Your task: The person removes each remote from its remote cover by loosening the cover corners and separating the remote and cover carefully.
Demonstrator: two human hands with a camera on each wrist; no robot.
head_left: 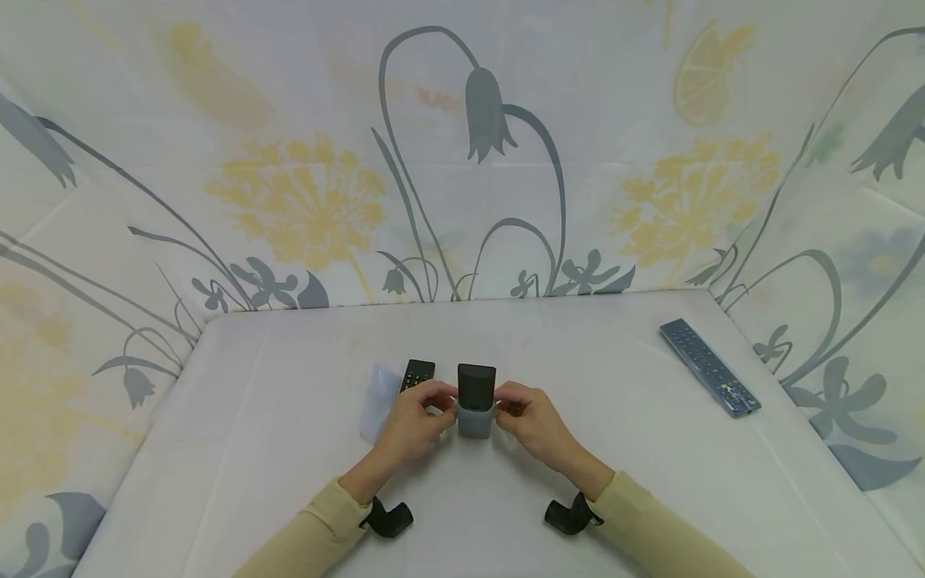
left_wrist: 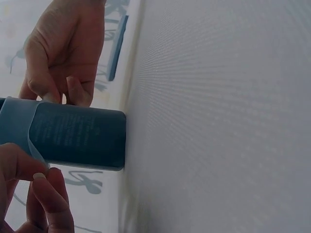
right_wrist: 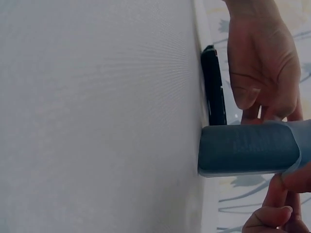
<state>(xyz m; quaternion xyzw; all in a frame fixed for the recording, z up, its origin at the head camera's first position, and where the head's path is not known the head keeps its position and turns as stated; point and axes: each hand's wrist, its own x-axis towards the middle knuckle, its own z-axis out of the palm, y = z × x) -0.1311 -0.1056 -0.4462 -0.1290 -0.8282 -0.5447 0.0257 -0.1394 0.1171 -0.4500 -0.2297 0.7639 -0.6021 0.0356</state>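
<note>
A dark box-shaped device with rounded corners, most likely a remote control (head_left: 476, 387), stands on end at the table's middle. Faint printed text shows on its side in the left wrist view. Around part of it sits a translucent grey-blue soft cover (head_left: 474, 423), its loose rim standing away from the device in the left wrist view. My left hand (head_left: 415, 421) pinches that rim between thumb and fingertip on one side. On the opposite side my right hand (head_left: 538, 421) pinches the cover with thumb and fingers.
Left of the device lies a small black remote (head_left: 417, 372), beside a pale blue translucent sheet or sleeve (head_left: 378, 400). A long dark blue remote (head_left: 710, 367) lies at the far right. Flower-patterned fabric (head_left: 448, 201) rises behind the white table (head_left: 289, 449).
</note>
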